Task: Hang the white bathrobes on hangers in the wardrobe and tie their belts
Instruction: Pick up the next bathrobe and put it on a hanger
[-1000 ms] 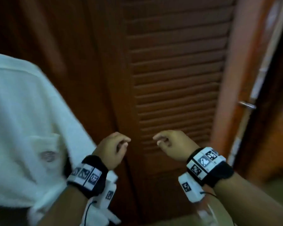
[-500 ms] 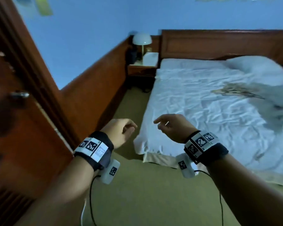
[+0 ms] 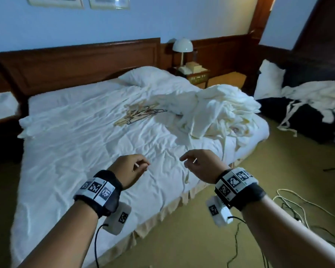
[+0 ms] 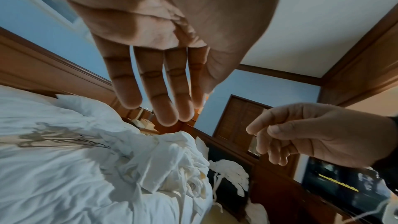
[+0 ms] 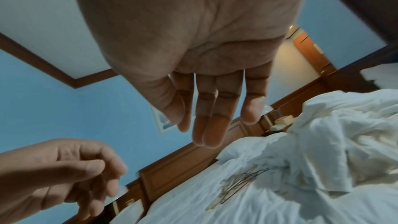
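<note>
A heap of white bathrobes (image 3: 217, 111) lies on the right side of the bed (image 3: 85, 144), also seen in the left wrist view as the bathrobe heap (image 4: 168, 163) and in the right wrist view as the bathrobe heap (image 5: 344, 142). A bundle of hangers (image 3: 137, 115) lies beside it in the middle of the bed. More white robes and belts (image 3: 315, 97) are draped over a dark sofa at the right. My left hand (image 3: 132, 167) and right hand (image 3: 197, 162) hover empty over the bed's near edge, fingers loosely relaxed. The wardrobe is out of view.
A wooden headboard (image 3: 75, 62) backs the bed, with a pillow (image 3: 143, 76) near it. A nightstand with a lamp (image 3: 182, 47) stands at the far right corner. Cables (image 3: 298, 207) trail across the carpet at the right.
The view has swung from the louvred wardrobe door and a hanging white robe round to the bed. Both hands stay empty and held out in front.
</note>
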